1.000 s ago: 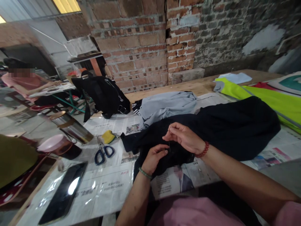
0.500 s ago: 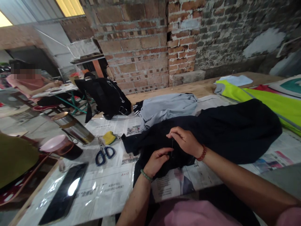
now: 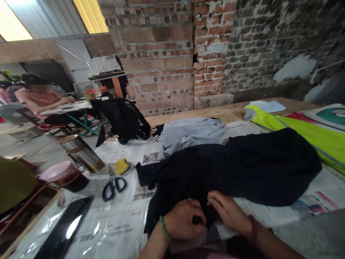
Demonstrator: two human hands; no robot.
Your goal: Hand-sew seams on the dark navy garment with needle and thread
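A dark navy garment (image 3: pixel 264 167) lies spread over the newspaper-covered table in front of me. My left hand (image 3: pixel 185 217), with a green bead bracelet at the wrist, is curled over the garment's near edge, fingers closed on the cloth. Just to its right, my right hand (image 3: pixel 229 210) is closed too, thumb and fingertips pressed together low over the fabric. Whatever is in that pinch is too small and dark to see; no thread shows now. Left of the garment lie blue-handled scissors (image 3: pixel 114 187) and a small yellow object (image 3: pixel 122 166).
A black phone (image 3: pixel 63 230), a pink-lidded cup (image 3: pixel 64 176) and a steel flask (image 3: pixel 82 153) stand along the table's left side. Behind the garment are a black bag (image 3: pixel 121 120), light grey clothing (image 3: pixel 192 131) and a neon yellow garment (image 3: pixel 293 133). Another person (image 3: pixel 40 99) sits far left.
Both hands have come down and nearer to me, onto the garment's near edge. The fine thread that stretched between them is out of sight. The camera view has tilted up slightly.
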